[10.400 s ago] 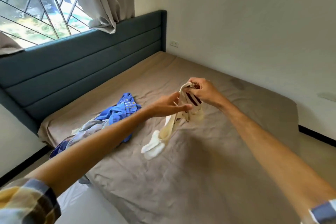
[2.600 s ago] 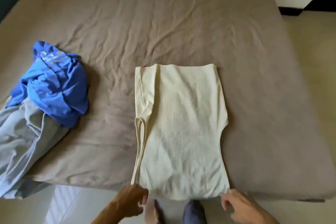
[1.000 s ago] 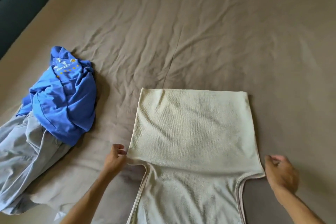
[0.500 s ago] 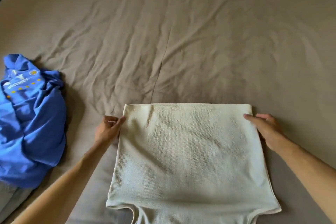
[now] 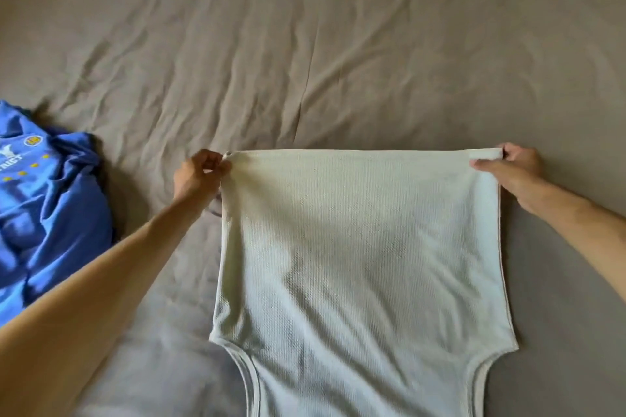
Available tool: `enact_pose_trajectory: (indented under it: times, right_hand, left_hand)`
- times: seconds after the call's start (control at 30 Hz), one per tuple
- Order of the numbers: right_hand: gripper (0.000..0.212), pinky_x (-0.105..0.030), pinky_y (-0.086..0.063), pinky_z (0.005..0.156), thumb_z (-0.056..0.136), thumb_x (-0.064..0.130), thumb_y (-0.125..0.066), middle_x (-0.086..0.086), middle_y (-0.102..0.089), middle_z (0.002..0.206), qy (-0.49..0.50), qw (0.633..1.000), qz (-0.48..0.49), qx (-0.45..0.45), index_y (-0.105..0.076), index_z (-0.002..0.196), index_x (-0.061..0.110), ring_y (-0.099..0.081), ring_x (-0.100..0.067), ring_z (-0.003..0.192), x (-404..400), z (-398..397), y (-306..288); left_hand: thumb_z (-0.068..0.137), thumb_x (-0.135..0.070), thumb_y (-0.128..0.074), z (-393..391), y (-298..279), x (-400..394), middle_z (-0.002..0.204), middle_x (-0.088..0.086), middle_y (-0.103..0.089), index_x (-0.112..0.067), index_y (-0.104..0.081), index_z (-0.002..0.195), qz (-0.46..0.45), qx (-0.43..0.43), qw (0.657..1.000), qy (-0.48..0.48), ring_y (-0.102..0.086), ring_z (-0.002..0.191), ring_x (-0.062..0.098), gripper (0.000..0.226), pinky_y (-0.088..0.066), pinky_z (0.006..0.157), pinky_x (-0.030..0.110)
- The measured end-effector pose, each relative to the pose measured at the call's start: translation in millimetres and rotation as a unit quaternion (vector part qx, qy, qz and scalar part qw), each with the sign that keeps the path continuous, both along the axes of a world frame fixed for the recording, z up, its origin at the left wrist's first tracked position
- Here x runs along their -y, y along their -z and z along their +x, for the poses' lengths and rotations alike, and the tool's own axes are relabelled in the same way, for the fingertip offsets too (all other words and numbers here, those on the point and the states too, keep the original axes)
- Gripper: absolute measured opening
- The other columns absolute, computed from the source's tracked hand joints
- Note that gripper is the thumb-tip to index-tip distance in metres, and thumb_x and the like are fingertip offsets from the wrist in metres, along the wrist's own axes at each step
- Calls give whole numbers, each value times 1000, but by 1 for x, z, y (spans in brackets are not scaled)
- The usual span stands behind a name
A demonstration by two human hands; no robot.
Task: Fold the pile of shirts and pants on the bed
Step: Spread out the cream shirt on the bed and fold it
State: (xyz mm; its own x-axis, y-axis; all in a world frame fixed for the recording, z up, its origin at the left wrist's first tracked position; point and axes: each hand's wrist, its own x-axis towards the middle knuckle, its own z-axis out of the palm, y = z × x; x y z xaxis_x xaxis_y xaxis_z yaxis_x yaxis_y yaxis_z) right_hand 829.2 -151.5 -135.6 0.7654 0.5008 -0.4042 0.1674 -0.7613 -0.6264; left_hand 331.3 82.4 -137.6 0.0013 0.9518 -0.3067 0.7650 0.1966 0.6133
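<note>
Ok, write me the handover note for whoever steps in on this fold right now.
Left hand pinches the far left corner of the cream tank top; right hand pinches the far right corner.
The tank top lies flat on the bed, its far part already doubled over.
The blue shirt lies crumpled at the left, unfolded.
Left: finish folding the top, then fold the blue shirt and any other clothes out of view.

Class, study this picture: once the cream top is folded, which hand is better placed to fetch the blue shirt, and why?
Left. The left hand pinches the cream top at the corner nearest the blue shirt. The right hand grips the opposite corner, farther away.
</note>
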Motion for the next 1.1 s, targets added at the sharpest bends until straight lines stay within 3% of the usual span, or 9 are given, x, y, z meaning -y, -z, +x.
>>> enact_pose_trajectory:
  times: [0.13,0.23,0.33,0.53,0.6,0.7,0.87,0.93,1.1]
  right_hand:
    - [28,-32,-40,69,81,23,-82,-7,-56,75,-30,998,-47,43,-68,90,1,-50,-24,73,3,4,3]
    - [36,-40,-53,83,76,35,-83,-6,-71,95,-2,999,-46,-7,-71,104,15,-65,-24,88,19,3,9]
    - [34,-40,-52,85,80,37,-84,-6,-72,105,9,997,-48,-52,-66,106,24,-67,-26,97,48,-7,11]
    - [26,-34,-41,72,90,23,-79,-9,-57,81,11,993,-12,-114,-64,99,4,-50,-22,77,128,-60,0]
    - [25,-28,-34,58,91,20,-77,-6,-48,68,3,991,-15,-131,-60,84,3,-40,-20,68,158,-77,-4]
    - [30,-27,-28,54,94,17,-74,11,-46,55,-4,988,-7,-157,-55,71,12,-37,-13,61,200,-95,-1]
    - [14,-16,-42,58,94,24,-75,1,-61,78,90,990,41,-98,-72,100,12,-52,-12,65,230,-104,15]
    - [26,-25,-43,65,93,27,-76,1,-58,75,110,989,35,-97,-71,110,7,-50,-13,66,232,-109,18]
    - [12,-31,-52,58,93,15,-75,-9,-59,83,71,982,-23,-171,-64,94,9,-56,-20,74,253,-122,4]
  left_hand:
    - [96,-32,-70,12,7,6,103,-1,-73,-23,-71,110,-44,-2,999,-10,-68,87,19,17,-49,61,23]
    - [96,-37,-69,6,8,20,104,0,-75,-23,-70,111,-59,7,997,-51,-71,72,17,20,-55,54,24]
    - [91,-57,-69,-8,11,43,92,0,-78,-23,-72,99,-55,-27,996,-59,-74,74,20,35,-59,71,32]
    - [91,-63,-68,-53,1,128,68,-1,-71,-21,-68,81,-97,-88,991,40,-69,65,19,43,-47,57,30]
    - [88,-62,-71,-72,4,162,64,-1,-67,-19,-64,74,-117,-99,985,73,-63,64,21,46,-43,55,33]
    - [87,-48,-81,-102,11,197,68,5,-66,-17,-63,75,-158,-62,980,106,-59,63,21,38,-44,55,33]
    - [70,-50,-87,-134,15,213,74,6,-75,-25,-71,86,-199,40,978,42,-74,70,31,33,-65,65,49]
    - [74,-56,-87,-141,21,222,77,9,-77,-23,-71,89,-181,64,981,-5,-76,70,36,40,-65,67,53]
    - [87,-43,-82,-138,18,251,83,9,-79,-16,-73,95,-201,83,975,-45,-77,69,25,30,-63,68,37]
